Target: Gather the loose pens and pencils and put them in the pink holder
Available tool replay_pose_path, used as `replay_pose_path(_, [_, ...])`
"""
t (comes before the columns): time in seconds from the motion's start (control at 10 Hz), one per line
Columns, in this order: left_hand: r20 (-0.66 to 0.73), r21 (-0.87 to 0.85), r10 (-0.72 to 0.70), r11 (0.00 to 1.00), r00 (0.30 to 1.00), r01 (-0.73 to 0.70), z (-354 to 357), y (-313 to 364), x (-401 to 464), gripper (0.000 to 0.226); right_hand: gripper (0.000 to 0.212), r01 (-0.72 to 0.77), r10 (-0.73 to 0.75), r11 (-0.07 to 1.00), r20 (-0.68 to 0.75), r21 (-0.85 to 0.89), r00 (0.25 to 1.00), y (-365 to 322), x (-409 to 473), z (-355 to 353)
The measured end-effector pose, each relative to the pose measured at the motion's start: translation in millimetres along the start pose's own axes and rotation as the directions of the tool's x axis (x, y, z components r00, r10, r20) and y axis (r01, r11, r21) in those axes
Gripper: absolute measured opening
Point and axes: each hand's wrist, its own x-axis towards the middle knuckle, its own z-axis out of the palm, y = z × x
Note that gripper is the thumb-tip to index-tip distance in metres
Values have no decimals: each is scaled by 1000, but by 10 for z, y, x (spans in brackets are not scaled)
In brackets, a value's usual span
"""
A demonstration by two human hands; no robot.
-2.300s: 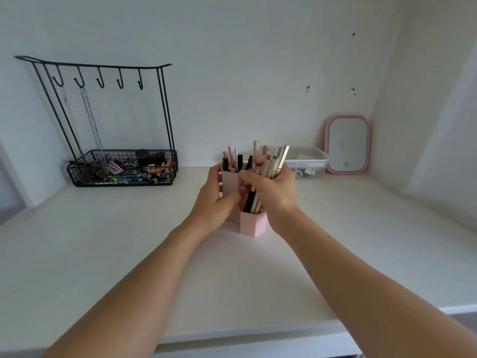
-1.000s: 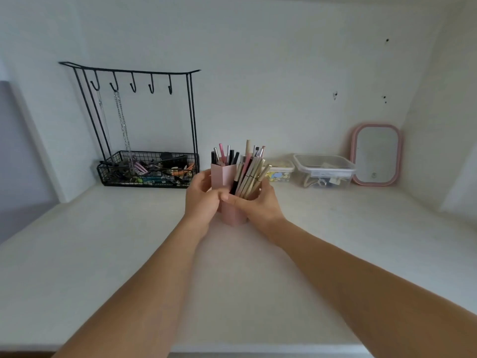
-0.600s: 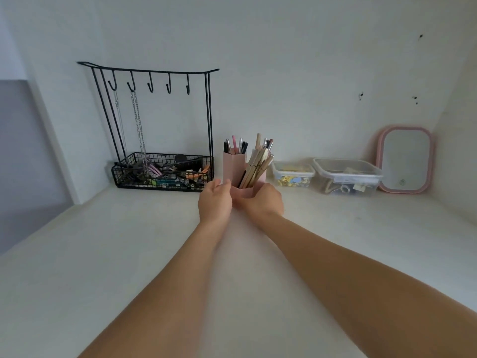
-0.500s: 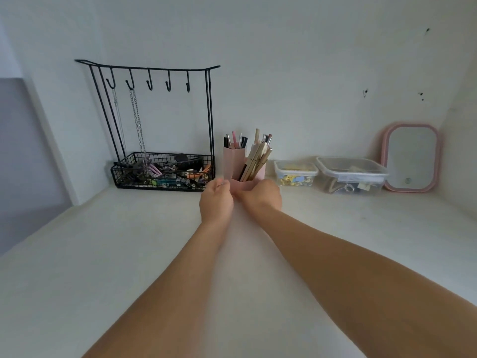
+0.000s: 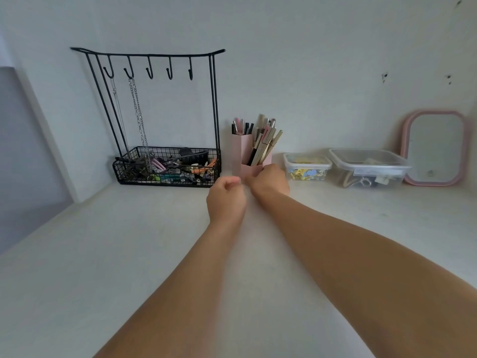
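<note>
The pink holder (image 5: 241, 151) stands upright at the back of the white desk, close to the wall. It is full of pens and pencils (image 5: 263, 140), which lean to the right in its lower front compartment. My right hand (image 5: 271, 180) rests against that low front compartment, its fingers curled on the holder's base. My left hand (image 5: 225, 197) hangs just in front and to the left of the holder, a little apart from it. Its fingers are curled and hold nothing. No loose pens show on the desk.
A black wire rack (image 5: 165, 164) with hooks, chains and a basket of clips stands left of the holder. To the right are a small clear box (image 5: 307, 166), a larger clear box (image 5: 369, 167) and a pink-framed mirror (image 5: 436, 148) against the wall.
Both hands pushed the holder back toward the wall, between the rack and the small box. My left hand has come off it and drawn back; my right hand stays on it.
</note>
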Motion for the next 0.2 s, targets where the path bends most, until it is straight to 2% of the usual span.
replay_pose_path(0.1, [2,15,6,1000,1000,-6,-4,-6,-5,18,35,25,-25,999,17,-21,1000,24,-38,-22])
replay_pose_path(0.2, [-4,47,35,998,999,-34,-4,32,-17,18,47,9,-11,999,40,43,999,49,-54,-68])
